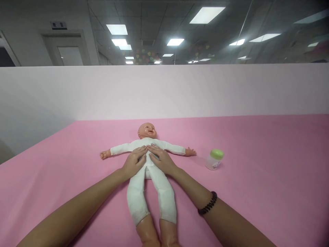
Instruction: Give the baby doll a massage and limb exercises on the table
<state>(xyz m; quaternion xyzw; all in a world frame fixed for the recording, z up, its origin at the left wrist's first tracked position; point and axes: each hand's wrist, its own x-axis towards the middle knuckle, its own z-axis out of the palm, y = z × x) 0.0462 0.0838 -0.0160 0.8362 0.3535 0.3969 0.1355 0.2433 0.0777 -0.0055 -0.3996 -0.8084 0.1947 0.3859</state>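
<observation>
A baby doll (164, 192) with a white cloth body lies on its back, head away from me, arms spread to both sides. Its bare feet reach the bottom edge of the view. My left hand (135, 161) rests flat on the left side of the doll's belly, fingers stretched toward its chest. On the right side of the belly lies my right hand (163, 159), also flat, with its fingertips close to those of the left. Neither hand grips anything. A black coiled band (207, 203) circles my right forearm.
A clear jar with a green lid (216, 154) stands right of the doll's hand. Pink cloth (257, 178) covers the surface under everything. Behind it runs a low white wall (164, 91), with a door (68, 51) and ceiling lights beyond.
</observation>
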